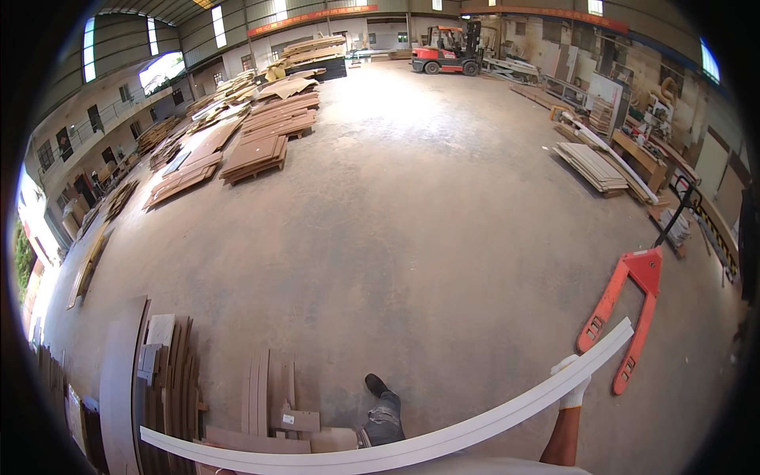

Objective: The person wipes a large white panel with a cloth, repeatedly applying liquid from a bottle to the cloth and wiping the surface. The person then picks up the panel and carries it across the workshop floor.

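My right hand, in a white work glove, grips a long white strip of board near its right end. The strip runs across the bottom of the view, from low left up to the right by an orange pallet jack; the lens bends it into an arc. My left hand is not in view. My leg and dark shoe show just above the strip, on the concrete floor.
Short brown wood panels and upright boards lie at the lower left. Stacks of boards line the left side of the hall, more stacks and machines sit right. A red forklift stands far back.
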A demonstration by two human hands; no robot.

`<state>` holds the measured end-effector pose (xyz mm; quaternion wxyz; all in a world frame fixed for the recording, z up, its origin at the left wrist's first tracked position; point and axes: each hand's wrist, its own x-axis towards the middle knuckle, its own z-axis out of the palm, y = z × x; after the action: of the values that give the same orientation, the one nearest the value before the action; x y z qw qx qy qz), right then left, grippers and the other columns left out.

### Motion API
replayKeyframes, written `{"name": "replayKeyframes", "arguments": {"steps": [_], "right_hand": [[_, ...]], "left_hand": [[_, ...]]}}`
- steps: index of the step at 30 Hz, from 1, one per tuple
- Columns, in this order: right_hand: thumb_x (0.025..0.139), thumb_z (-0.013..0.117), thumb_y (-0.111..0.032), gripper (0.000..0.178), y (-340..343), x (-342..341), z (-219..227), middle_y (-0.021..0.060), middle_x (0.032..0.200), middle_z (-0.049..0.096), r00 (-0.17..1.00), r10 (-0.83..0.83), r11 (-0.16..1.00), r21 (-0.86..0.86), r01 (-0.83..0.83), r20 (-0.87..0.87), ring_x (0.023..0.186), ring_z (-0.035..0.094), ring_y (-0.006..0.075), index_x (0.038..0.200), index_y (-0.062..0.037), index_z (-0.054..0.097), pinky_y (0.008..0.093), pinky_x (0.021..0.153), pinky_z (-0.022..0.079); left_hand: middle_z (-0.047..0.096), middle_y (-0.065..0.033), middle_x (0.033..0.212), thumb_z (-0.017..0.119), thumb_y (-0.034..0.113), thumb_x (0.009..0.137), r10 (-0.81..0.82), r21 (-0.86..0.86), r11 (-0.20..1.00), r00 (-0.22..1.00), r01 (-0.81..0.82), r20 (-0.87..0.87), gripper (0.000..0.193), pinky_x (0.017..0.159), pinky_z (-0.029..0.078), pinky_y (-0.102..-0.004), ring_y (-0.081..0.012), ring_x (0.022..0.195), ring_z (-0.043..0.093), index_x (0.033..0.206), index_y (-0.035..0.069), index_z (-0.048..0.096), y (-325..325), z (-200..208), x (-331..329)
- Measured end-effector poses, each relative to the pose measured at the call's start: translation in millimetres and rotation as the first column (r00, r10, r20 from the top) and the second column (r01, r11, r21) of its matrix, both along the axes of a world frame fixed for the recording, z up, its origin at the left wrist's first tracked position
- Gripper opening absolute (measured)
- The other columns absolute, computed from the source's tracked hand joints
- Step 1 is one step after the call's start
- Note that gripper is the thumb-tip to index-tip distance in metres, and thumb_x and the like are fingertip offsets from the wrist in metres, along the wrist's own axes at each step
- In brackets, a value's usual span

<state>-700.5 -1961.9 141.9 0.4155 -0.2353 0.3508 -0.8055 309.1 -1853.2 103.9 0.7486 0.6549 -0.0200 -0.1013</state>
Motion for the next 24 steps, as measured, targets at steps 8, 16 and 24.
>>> {"name": "replayKeyframes", "arguments": {"steps": [8,16,24], "right_hand": [[0.11,0.039,-0.042,0.053,-284,90,48,0.0092,0.142,0.06,0.961,-0.278,0.955,0.114,0.274,0.016,0.131,0.055,0.0271,0.144,-0.0043,0.054,0.0398,0.113,0.041],[0.111,0.037,-0.039,0.052,-514,219,25,0.0111,0.146,0.058,0.965,-0.243,0.964,0.138,0.229,0.096,0.133,0.055,0.0274,0.146,-0.0023,0.052,0.04,0.112,0.044],[0.108,0.042,-0.032,0.045,-876,419,87,0.0117,0.131,0.065,0.998,0.029,0.989,0.146,-0.037,0.056,0.121,0.063,0.0263,0.139,-0.0019,0.057,0.0403,0.102,0.051]], "left_hand": [[0.072,-0.0194,0.117,0.043,0.033,0.107,-0.266,-0.074,0.961,0.964,0.266,0.016,0.048,0.086,0.061,-0.0444,-0.0324,0.096,0.071,0.127,-0.005,0.066,-309,8,92],[0.072,-0.0198,0.119,0.044,0.035,0.106,-0.29,-0.003,0.957,0.956,0.291,0.041,0.05,0.087,0.06,-0.047,-0.0344,0.098,0.071,0.129,-0.004,0.065,-580,47,164],[0.072,-0.0198,0.12,0.045,0.035,0.106,-0.074,-0.02,0.997,0.996,0.073,-0.047,0.05,0.087,0.06,-0.0479,-0.0351,0.099,0.071,0.129,-0.004,0.065,-744,73,277]]}}
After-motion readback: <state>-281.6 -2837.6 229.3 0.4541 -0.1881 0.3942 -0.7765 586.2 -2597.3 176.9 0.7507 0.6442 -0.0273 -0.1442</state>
